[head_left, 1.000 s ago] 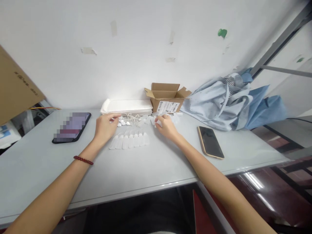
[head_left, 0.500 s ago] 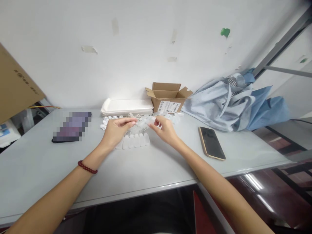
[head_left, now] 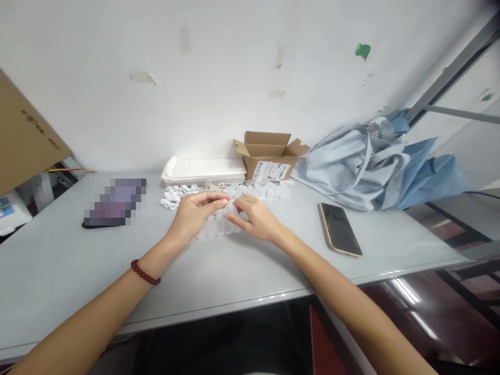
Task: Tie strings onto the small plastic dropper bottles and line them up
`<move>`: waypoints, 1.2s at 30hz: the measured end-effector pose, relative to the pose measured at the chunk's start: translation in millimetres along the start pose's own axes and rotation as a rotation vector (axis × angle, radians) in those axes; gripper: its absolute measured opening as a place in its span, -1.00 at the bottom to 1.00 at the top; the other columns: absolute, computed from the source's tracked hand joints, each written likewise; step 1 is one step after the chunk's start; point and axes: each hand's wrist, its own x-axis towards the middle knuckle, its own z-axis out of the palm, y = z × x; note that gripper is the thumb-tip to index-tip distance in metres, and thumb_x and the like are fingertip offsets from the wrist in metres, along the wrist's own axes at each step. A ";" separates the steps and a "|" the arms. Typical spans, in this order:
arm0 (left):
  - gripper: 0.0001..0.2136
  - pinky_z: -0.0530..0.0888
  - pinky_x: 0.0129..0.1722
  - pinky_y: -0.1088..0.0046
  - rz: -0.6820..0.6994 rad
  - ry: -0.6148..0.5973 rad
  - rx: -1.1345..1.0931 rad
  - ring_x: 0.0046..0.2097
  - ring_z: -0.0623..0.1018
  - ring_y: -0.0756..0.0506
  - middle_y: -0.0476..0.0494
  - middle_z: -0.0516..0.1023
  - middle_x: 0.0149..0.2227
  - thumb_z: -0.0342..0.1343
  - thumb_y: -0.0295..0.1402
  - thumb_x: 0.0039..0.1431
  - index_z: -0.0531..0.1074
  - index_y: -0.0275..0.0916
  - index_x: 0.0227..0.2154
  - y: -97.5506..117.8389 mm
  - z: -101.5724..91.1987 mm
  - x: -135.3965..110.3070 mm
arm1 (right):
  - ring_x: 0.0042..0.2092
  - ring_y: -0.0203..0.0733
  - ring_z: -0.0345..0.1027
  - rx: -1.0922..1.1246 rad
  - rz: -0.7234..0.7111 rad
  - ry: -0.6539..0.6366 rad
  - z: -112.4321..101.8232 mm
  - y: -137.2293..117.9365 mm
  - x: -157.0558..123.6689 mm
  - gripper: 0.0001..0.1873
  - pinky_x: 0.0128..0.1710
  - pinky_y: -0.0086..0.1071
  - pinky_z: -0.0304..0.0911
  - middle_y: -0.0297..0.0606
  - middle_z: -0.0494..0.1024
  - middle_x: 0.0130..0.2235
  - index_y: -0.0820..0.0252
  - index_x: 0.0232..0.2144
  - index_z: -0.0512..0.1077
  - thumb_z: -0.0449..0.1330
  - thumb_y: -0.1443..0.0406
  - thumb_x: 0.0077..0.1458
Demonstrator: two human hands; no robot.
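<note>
My left hand (head_left: 201,211) is closed in a pinch, thumb against index finger; whatever lies between the tips is too small to make out. Close by, my right hand (head_left: 255,216) is held with thumb and index finger apart, over a row of translucent plastic tags (head_left: 211,227) on the table. The fingers partly hide that row. Behind my hands lie more loose translucent pieces (head_left: 269,191) and a small bundle of white string (head_left: 214,185). Several small white pieces (head_left: 172,197) are heaped beyond my left hand.
On the grey table (head_left: 234,276) stand an open cardboard box (head_left: 269,156) and a stack of white packets (head_left: 205,169) against the wall. A phone (head_left: 339,229) lies at right, a blurred-out dark device (head_left: 117,203) at left. Blue cloth bags (head_left: 351,166) fill the back right.
My right hand has moved down and left, and its thumb and index finger have parted from a translucent piece. My left hand has shifted slightly right, still pinched.
</note>
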 end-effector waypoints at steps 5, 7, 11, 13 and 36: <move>-0.84 0.49 -0.08 0.31 0.024 -0.021 0.071 -0.13 0.58 -0.18 -0.14 0.65 -0.24 0.31 -0.29 -0.03 0.61 -0.20 -0.35 6.3 -0.5 -2.1 | -0.37 -0.24 0.24 -0.041 0.046 -0.032 -0.9 -1.7 0.2 -0.69 -0.23 -0.35 0.11 -0.27 0.40 -0.43 0.22 -0.40 0.31 0.04 0.11 0.25; -0.85 0.49 -0.09 0.32 0.043 -0.027 0.084 -0.13 0.59 -0.17 -0.14 0.65 -0.24 0.30 -0.30 -0.02 0.61 -0.20 -0.36 7.6 -0.3 -2.6 | -0.38 -0.25 0.24 -0.052 0.062 -0.039 -1.0 -2.2 0.3 -0.69 -0.22 -0.35 0.11 -0.27 0.41 -0.44 0.22 -0.41 0.30 0.04 0.12 0.25; -0.85 0.49 -0.06 0.33 0.057 -0.014 0.087 -0.13 0.59 -0.16 -0.13 0.65 -0.23 0.29 -0.29 0.00 0.61 -0.21 -0.35 6.7 0.1 -2.2 | -0.42 -0.27 0.21 -0.073 0.071 -0.029 -0.1 -2.0 -0.1 -0.69 -0.25 -0.37 0.11 -0.29 0.37 -0.48 0.22 -0.43 0.29 0.04 0.12 0.25; -0.85 0.49 -0.05 0.32 0.055 0.003 0.071 -0.14 0.59 -0.16 -0.12 0.65 -0.24 0.30 -0.30 -0.02 0.61 -0.21 -0.36 5.6 -0.3 -1.6 | -0.44 -0.27 0.18 -0.084 0.067 -0.013 0.8 -1.5 -0.5 -0.67 -0.28 -0.38 0.11 -0.29 0.35 -0.49 0.22 -0.43 0.30 0.03 0.10 0.24; -0.79 0.51 -0.10 0.34 -0.018 -0.016 0.010 -0.19 0.58 -0.11 -0.11 0.60 -0.29 0.35 -0.29 -0.09 0.52 -0.26 -0.39 5.7 -2.8 0.4 | -0.41 -0.25 0.32 0.359 0.115 0.136 5.7 -1.4 -0.9 -0.72 -0.30 -0.34 0.25 -0.29 0.49 -0.44 0.22 -0.07 0.28 0.05 0.20 0.23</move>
